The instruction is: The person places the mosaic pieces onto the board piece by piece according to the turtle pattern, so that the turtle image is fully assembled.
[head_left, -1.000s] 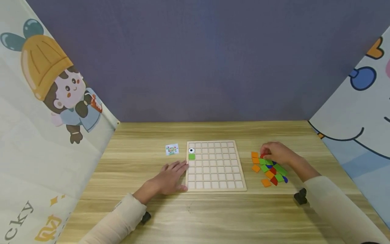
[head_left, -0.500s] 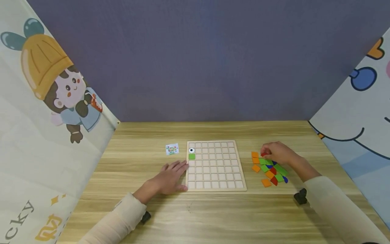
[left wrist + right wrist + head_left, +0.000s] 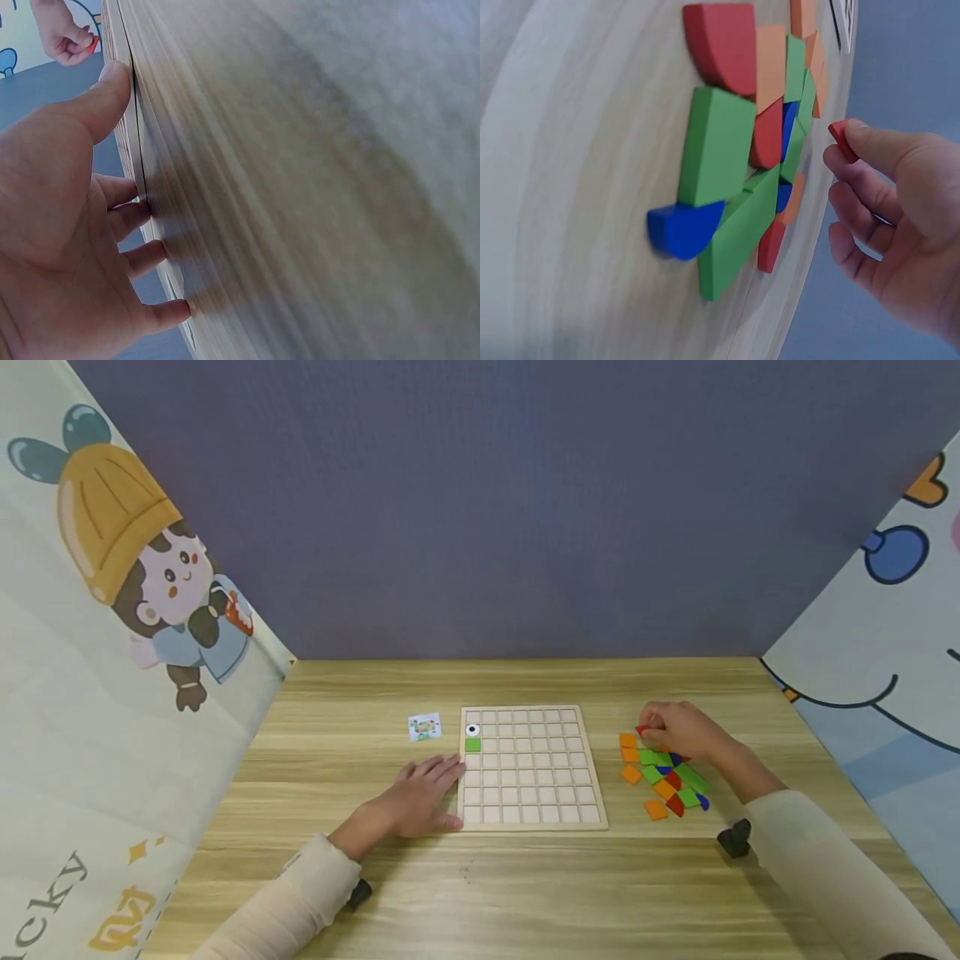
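Observation:
My right hand (image 3: 682, 731) pinches a small red block (image 3: 843, 140) between thumb and forefinger, just above the pile of coloured blocks. In the right wrist view that pile holds a green rectangular block (image 3: 718, 146), a blue half-round block (image 3: 684, 231), a red quarter-round block (image 3: 721, 46) and several orange ones. My left hand (image 3: 422, 797) lies with fingers spread, its fingertips and thumb touching the left edge of the wooden grid board (image 3: 519, 821). On the board's left column sit a white eye-marked piece (image 3: 472, 730) and a green square (image 3: 472, 745).
A small printed picture card (image 3: 424, 727) lies left of the board. A grey wall (image 3: 525, 527) rises behind the table (image 3: 480, 893), and cartoon-printed panels flank both sides. A loose orange block (image 3: 656, 810) lies nearest the front of the pile.
My right hand has risen slightly off the pile with the red block between its fingers, uncovering another red piece beneath. The left hand stays in place.

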Tool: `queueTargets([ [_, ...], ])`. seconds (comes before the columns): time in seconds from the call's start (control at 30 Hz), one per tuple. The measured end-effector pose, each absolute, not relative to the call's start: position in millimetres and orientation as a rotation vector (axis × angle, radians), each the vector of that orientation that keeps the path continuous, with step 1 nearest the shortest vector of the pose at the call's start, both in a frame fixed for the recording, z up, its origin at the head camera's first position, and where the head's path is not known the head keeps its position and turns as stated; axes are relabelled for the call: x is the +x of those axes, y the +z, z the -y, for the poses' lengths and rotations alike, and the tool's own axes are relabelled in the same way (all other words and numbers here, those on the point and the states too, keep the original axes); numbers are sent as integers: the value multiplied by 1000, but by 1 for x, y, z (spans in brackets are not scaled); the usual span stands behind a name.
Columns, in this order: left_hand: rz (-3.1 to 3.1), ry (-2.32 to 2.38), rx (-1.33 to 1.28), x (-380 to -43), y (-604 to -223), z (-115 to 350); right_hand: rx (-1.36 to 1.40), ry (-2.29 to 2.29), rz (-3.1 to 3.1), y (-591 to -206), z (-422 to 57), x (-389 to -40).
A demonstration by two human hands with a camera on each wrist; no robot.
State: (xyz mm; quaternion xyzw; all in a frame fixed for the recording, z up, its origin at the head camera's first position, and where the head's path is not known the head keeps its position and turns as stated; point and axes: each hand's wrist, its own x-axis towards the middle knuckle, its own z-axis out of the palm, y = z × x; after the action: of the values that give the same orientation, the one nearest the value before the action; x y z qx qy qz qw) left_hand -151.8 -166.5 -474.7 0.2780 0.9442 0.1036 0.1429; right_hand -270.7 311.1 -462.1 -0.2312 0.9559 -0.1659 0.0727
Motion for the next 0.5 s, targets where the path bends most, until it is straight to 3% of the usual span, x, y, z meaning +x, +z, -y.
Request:
queueTargets([
  [0.5, -2721, 290, 791, -151, -474, 166, -737, -731, -2868, -458, -278, -276],
])
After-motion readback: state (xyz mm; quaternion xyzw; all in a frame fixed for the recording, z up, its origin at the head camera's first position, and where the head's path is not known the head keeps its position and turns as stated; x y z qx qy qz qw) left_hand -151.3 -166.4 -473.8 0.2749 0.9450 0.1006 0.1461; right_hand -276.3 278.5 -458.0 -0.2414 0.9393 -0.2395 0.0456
